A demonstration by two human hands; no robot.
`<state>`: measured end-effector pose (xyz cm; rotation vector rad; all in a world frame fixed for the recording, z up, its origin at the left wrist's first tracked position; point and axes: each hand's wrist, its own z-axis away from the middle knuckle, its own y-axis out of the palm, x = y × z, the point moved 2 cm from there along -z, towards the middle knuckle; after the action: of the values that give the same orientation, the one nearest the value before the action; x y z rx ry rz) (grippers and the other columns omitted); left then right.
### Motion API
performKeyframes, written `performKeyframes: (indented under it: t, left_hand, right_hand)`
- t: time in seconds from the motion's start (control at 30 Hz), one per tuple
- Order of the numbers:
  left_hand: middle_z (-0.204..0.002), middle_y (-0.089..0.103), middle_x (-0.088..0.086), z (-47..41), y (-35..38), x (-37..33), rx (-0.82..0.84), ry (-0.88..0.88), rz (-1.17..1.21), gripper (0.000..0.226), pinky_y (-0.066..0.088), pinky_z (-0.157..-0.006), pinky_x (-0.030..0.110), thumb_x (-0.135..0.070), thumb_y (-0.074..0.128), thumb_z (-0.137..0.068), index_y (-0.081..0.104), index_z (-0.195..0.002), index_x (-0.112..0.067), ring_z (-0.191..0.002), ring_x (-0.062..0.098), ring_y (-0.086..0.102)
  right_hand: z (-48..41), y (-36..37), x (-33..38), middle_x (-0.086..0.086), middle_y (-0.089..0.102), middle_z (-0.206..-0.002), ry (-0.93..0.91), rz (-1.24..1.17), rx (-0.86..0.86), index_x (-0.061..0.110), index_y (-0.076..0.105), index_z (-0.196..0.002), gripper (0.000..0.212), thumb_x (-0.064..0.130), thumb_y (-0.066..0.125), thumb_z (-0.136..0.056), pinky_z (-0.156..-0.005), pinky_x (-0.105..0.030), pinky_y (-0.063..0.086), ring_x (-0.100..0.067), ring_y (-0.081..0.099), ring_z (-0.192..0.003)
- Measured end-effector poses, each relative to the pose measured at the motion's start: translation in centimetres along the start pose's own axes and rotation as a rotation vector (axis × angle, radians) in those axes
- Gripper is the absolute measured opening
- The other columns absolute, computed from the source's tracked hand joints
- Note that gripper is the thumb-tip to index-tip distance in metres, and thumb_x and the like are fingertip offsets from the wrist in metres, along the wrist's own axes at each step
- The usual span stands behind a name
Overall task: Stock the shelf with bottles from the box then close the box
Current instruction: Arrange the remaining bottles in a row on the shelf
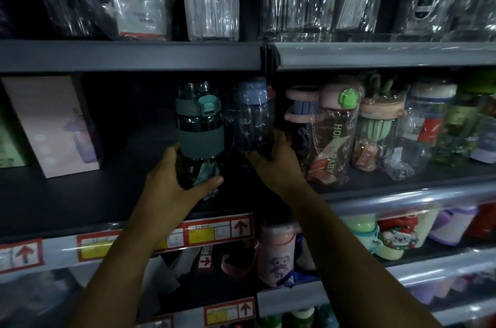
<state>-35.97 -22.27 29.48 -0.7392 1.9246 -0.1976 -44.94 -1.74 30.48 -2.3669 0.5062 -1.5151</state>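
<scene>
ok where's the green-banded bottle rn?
Head view, centre-left at the middle shelf: left hand grips the green-banded bottle, just left of the blue-capped bottle in the right hand.

Pink product carton [53,123] leaning at left, red-arrow price tags [214,229] lower down, Christmas-print cup [397,239] lower right.

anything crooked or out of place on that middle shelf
The pink box at the left sits askew rather than square, and the pink-lidded bottle stands tilted in its loose wrap. The green-banded bottle and blue-lidded bottle look upright.
</scene>
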Motion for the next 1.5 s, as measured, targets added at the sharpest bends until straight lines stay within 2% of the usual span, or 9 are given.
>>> performKeyframes:
  t: [0.1, 0.33, 0.4, 0.5, 0.57, 0.97, 1.27, 1.37, 1.5]
  left_hand:
    - [-0.119, 0.061, -0.023, 0.0, 0.1, -0.1, 0.001, -0.006, -0.001, 0.085, 0.044, -0.083, 0.011, -0.048, 0.085, -0.07, 0.043, -0.142, -0.03, -0.104, -0.015, 0.056]
    - [-0.117, 0.059, -0.026, 0.0, 0.1, -0.1, 0.006, 0.005, -0.008, 0.085, 0.043, -0.081, 0.01, -0.047, 0.085, -0.07, 0.042, -0.141, -0.032, -0.105, -0.014, 0.056]
    - [-0.117, 0.059, -0.025, 0.0, 0.1, -0.2, 0.011, 0.006, -0.006, 0.085, 0.043, -0.081, 0.009, -0.048, 0.084, -0.069, 0.042, -0.141, -0.033, -0.104, -0.014, 0.056]
    - [-0.116, 0.058, -0.026, 0.0, 0.1, -0.2, 0.008, 0.011, -0.007, 0.086, 0.042, -0.081, 0.009, -0.049, 0.084, -0.068, 0.042, -0.141, -0.033, -0.103, -0.015, 0.055]
    - [-0.118, 0.06, -0.024, -0.1, 0.0, -0.1, 0.009, 0.015, -0.003, 0.086, 0.044, -0.083, 0.012, -0.05, 0.083, -0.068, 0.042, -0.142, -0.032, -0.106, -0.014, 0.056]
    - [-0.122, 0.063, -0.021, -0.1, -0.1, 0.0, 0.015, 0.021, 0.018, 0.082, 0.047, -0.085, 0.013, -0.05, 0.084, -0.07, 0.045, -0.139, -0.032, -0.108, -0.01, 0.06]
    - [-0.121, 0.062, -0.025, -0.2, 0.0, 0.0, 0.016, 0.009, 0.015, 0.081, 0.046, -0.084, 0.009, -0.048, 0.085, -0.07, 0.044, -0.139, -0.033, -0.108, -0.013, 0.059]
    - [-0.12, 0.063, -0.025, -0.3, -0.1, 0.0, 0.017, 0.006, 0.006, 0.082, 0.045, -0.083, 0.008, -0.049, 0.085, -0.07, 0.045, -0.14, -0.033, -0.106, -0.015, 0.059]
    - [-0.115, 0.063, -0.028, -0.6, 0.5, -0.2, 0.046, -0.002, -0.007, 0.076, 0.047, -0.083, 0.008, -0.048, 0.086, -0.07, 0.048, -0.134, -0.033, -0.102, -0.019, 0.058]
  right_hand:
    - [-0.3, 0.0, 0.0, -0.002, 0.063, -0.131, 0.008, -0.031, 0.017, 0.008, 0.044, -0.143, 0.066, 0.023, 0.078, -0.089, -0.094, -0.029, 0.051, -0.018, 0.062, -0.119]
    - [0.5, 0.5, 0.1, -0.018, 0.039, -0.147, 0.018, 0.152, -0.059, 0.009, 0.037, -0.144, 0.092, 0.049, 0.085, -0.076, -0.109, -0.052, 0.046, -0.039, 0.044, -0.134]
    - [0.7, 0.4, 0.0, -0.015, 0.038, -0.149, 0.023, 0.106, -0.037, 0.011, 0.034, -0.147, 0.092, 0.048, 0.083, -0.079, -0.107, -0.044, 0.046, -0.034, 0.042, -0.136]
    - [0.6, 0.3, -0.3, -0.011, 0.054, -0.138, 0.019, 0.066, -0.013, 0.009, 0.04, -0.143, 0.073, 0.031, 0.079, -0.086, -0.082, -0.021, 0.045, -0.027, 0.057, -0.123]
    - [0.4, 0.3, -0.4, -0.012, 0.062, -0.13, 0.003, 0.104, -0.036, 0.005, 0.046, -0.136, 0.059, 0.024, 0.076, -0.089, -0.076, -0.021, 0.045, -0.028, 0.063, -0.115]
    - [-3.5, 1.0, -1.2, -0.024, 0.061, -0.131, 0.04, 0.347, 0.004, -0.007, 0.049, -0.134, 0.042, 0.013, 0.061, -0.099, -0.096, -0.041, 0.055, -0.039, 0.063, -0.118]
    - [-4.1, 0.9, -1.1, -0.024, 0.058, -0.136, 0.022, 0.404, 0.037, -0.008, 0.052, -0.135, 0.038, 0.009, 0.057, -0.101, -0.095, -0.03, 0.046, -0.038, 0.058, -0.125]
    - [-2.8, 0.1, -0.5, -0.021, 0.054, -0.143, 0.005, 0.344, 0.031, -0.005, 0.042, -0.145, 0.057, 0.016, 0.065, -0.097, -0.102, -0.03, 0.043, -0.037, 0.053, -0.132]
    - [0.5, -2.2, 0.6, -0.012, 0.069, -0.118, -0.141, 0.297, -0.058, 0.001, 0.061, -0.127, 0.037, 0.016, 0.07, -0.095, -0.073, 0.005, 0.034, -0.029, 0.066, -0.109]
